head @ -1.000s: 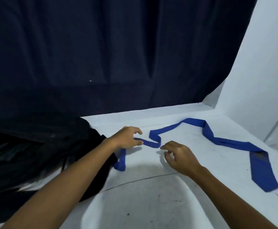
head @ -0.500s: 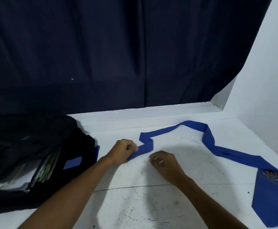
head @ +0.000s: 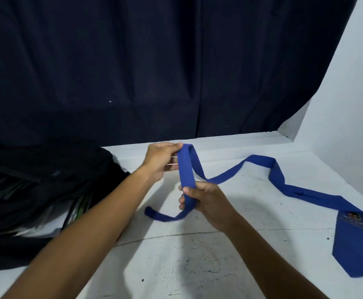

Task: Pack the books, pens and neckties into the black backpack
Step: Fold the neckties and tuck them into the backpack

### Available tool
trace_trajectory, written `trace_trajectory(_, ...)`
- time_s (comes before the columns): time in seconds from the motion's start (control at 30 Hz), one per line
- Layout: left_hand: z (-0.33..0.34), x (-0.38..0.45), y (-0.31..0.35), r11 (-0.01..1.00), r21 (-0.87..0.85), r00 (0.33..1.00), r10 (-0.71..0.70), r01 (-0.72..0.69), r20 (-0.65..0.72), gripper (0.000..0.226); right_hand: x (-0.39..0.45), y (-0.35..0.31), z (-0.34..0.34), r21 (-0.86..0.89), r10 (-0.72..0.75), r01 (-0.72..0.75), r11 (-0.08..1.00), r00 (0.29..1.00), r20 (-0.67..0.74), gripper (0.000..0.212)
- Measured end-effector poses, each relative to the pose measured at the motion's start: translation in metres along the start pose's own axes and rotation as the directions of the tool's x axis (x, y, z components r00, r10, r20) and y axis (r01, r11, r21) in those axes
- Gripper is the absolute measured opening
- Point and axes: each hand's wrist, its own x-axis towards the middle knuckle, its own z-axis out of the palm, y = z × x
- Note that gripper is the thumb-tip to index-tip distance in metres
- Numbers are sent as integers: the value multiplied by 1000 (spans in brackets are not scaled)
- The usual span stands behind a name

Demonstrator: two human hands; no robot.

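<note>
1. Left hand [head: 162, 161] is closed on the top of a fold in the blue necktie [head: 236, 175], lifted above the white worktop [head: 197, 262].
2. Right hand [head: 206, 201] grips the bottom of that fold, nearer the person.
3. One thin end curls down by the right hand. The wide end lies flat on the worktop, far to the right.
4. The black backpack [head: 46, 190] sits open on the left, with papers or books showing inside.
5. It looks like the folding step. Next, the long loose part likely needs gathering before the necktie can go in the backpack.
</note>
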Motion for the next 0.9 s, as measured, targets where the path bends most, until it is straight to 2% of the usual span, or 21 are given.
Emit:
trace_trajectory(0.17,-43,19,11,997,67,983,41,-29,-176,17,-30,-29,2,-108,84,-78,991,995,52,11)
trace_trajectory(0.23,-63,25,9,976,216,973,75,-27,-219,23,-44,-43,-2,-128,102,-93,987,993,63,14)
trace_trajectory(0.27,-72,26,5,909,415,963,131,-22,-236,26,-50,-50,-4,-136,100,-92,986,993,60,17)
trace_trajectory(0.3,-76,25,0,756,655,945,225,-15,-238,28,-54,-56,-5,-148,90,-81,986,995,52,16)
trace_trajectory(0.33,-74,20,-3,576,816,920,342,-44,-193,27,-57,-63,-5,-162,81,-73,984,996,46,13)
trace_trajectory(0.37,-66,9,-4,482,861,879,466,-162,-96,23,-58,-69,-5,-172,71,-62,983,997,44,11)
trace_trajectory(0.4,-54,-2,-7,488,798,835,550,-353,32,19,-59,-75,-3,-186,68,-59,981,997,39,14)
trace_trajectory(0.43,-39,-14,-7,574,624,800,581,-530,146,19,-59,-80,0,-189,66,-58,980,997,38,16)
trace_trajectory(0.47,-21,-29,-6,697,389,796,554,-603,242,24,-59,-85,5,-180,69,-61,982,997,36,16)
trace_trajectory(0.5,-6,-41,-6,824,171,818,466,-540,338,28,-58,-88,8,-165,66,-60,984,997,34,15)
trace_trajectory(0.53,6,-50,-7,917,5,832,360,-399,422,34,-58,-92,11,-152,66,-61,987,997,31,14)
trace_trajectory(0.57,16,-57,-11,968,-91,846,249,-234,471,39,-58,-94,12,-143,66,-62,988,997,27,16)
trace_trajectory(0.6,22,-61,-16,986,-125,854,161,-113,494,44,-59,-97,13,-136,74,-71,988,997,17,19)
trace_trajectory(0.67,27,-62,-26,989,-141,875,102,-39,472,48,-62,-99,12,-127,109,-111,986,994,-22,20)
trace_trajectory(0.77,19,-53,-23,983,-178,928,106,-44,358,49,-71,-93,11,-166,179,-192,967,979,-93,17)
trace_trajectory(0.9,2,-38,-9,990,-68,942,138,-123,306,52,-79,-80,19,-185,217,-233,955,971,-104,21)
